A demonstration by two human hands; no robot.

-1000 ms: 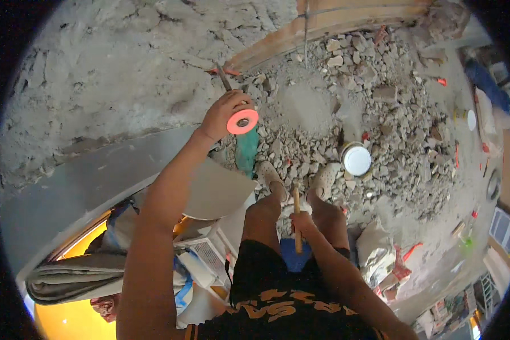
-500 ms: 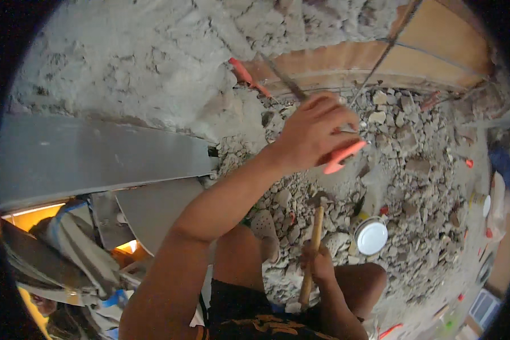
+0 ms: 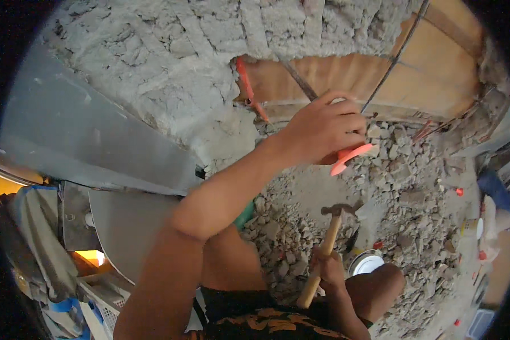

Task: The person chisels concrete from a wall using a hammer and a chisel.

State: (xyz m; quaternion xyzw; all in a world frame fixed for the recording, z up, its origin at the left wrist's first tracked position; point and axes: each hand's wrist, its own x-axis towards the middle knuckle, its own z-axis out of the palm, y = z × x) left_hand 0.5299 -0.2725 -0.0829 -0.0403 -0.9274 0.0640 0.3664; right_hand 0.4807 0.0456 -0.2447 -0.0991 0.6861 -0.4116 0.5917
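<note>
My left hand (image 3: 328, 127) is closed around a chisel with an orange hand guard (image 3: 351, 157) below the fingers. Its dark shaft (image 3: 300, 80) runs up and left from my fist, and the tip meets the broken lower edge of the rough grey concrete (image 3: 198, 51). Lower down, over my lap, my right hand (image 3: 327, 266) grips the wooden handle of a hammer (image 3: 334, 226). The steel head is uppermost, apart from the chisel.
Broken rubble (image 3: 413, 198) covers the floor. A brown panel (image 3: 351, 76) and a thin metal rod (image 3: 399, 51) lie beyond my left hand, beside an orange tube (image 3: 246, 85). A grey beam (image 3: 96, 124) is at left; a white-lidded tin (image 3: 367, 263) stands by my knee.
The view has shifted, showing more concrete. My right hand and the hammer have moved slightly right. The left hand keeps its hold on the chisel.
</note>
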